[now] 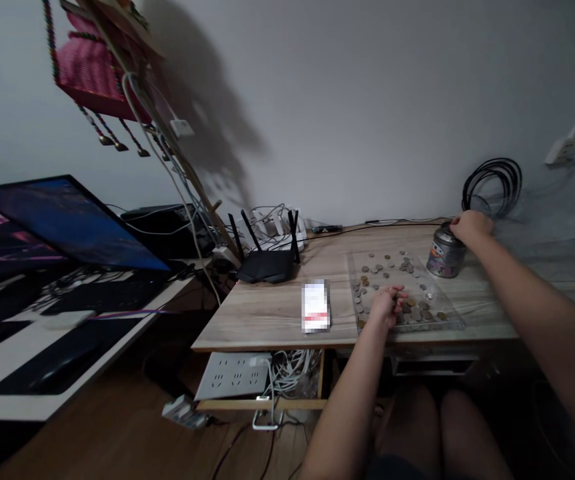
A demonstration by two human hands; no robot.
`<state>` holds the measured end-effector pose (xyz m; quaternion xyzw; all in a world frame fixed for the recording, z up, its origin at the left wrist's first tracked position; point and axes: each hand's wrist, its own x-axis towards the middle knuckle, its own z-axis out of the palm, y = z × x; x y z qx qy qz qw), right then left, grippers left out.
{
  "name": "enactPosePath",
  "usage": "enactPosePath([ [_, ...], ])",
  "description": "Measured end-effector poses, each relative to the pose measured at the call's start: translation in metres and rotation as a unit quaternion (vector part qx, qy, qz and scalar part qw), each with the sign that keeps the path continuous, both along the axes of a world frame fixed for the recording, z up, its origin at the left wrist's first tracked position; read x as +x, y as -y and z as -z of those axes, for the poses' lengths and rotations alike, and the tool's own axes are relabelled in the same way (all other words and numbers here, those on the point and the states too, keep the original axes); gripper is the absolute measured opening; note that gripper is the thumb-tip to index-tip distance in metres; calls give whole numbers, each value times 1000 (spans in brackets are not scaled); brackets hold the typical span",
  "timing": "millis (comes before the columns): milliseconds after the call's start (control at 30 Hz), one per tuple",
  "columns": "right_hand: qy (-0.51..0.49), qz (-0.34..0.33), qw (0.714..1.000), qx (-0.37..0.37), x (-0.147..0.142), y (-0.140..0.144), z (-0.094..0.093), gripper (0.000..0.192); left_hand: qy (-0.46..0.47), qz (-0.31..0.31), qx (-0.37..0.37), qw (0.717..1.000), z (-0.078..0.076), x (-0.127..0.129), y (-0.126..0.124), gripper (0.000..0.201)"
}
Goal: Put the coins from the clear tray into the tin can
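Note:
Many silver and brass-coloured coins [425,307] lie scattered in a shallow clear tray [450,323] on the wooden desk. Over the tray's front part is my left hand [386,307], its fingers curled around what look like a few coins, partly hidden. A grey can with a printed picture [445,257] stands upright at the tray's right side. My right hand [472,228] is at the can's top, fingertips pinched together against or just above the lid. Whatever is between those fingertips is hidden from here.
Left of the tray lies a phone [316,307] with a lit, blurred screen. Behind it stands a black router [267,265] with raised antennas. Coiled black cable [492,183] leans on the wall. An open drawer [237,373] below holds a power strip and cords.

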<state>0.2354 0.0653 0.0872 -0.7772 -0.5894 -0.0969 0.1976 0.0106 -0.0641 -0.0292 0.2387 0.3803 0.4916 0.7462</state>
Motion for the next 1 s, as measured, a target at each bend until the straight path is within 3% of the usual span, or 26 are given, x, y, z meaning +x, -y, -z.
enactPosePath([
  [67,-15,-46,995,86,-12,16,8,30,-23,3,18,1000,1,1,0,13],
  [133,-55,-159,980,110,-34,37,25,30,-42,12,31,999,2,2,-1,21],
  [200,-133,-309,941,24,-61,59,49,28,-46,26,35,998,3,2,-2,27],
  [267,-217,-419,877,-94,-84,77,74,31,-41,30,29,998,4,2,-3,28],
  [367,-309,-473,808,-166,-101,90,101,35,-32,27,10,999,3,2,-4,27],
  [433,-337,-466,799,-174,-103,90,106,35,-18,41,-5,999,2,1,-4,26],
  [500,-323,-451,817,-160,-98,86,101,34,-1,58,-15,998,1,0,-4,25],
  [600,-241,-373,895,-39,-79,75,72,30,21,52,-29,998,0,-1,-4,20],
  [667,-158,-262,950,69,-58,63,45,30,27,40,-35,998,1,-1,-3,15],
  [733,-72,-133,981,125,-33,47,21,31,20,26,-33,999,2,0,-3,15],
  [833,-9,-5,998,63,-1,22,2,29,-1,15,-21,1000,4,1,-3,23],
  [1000,-17,12,999,-38,11,-3,4,24,-11,18,9,1000,7,3,-3,18],
])
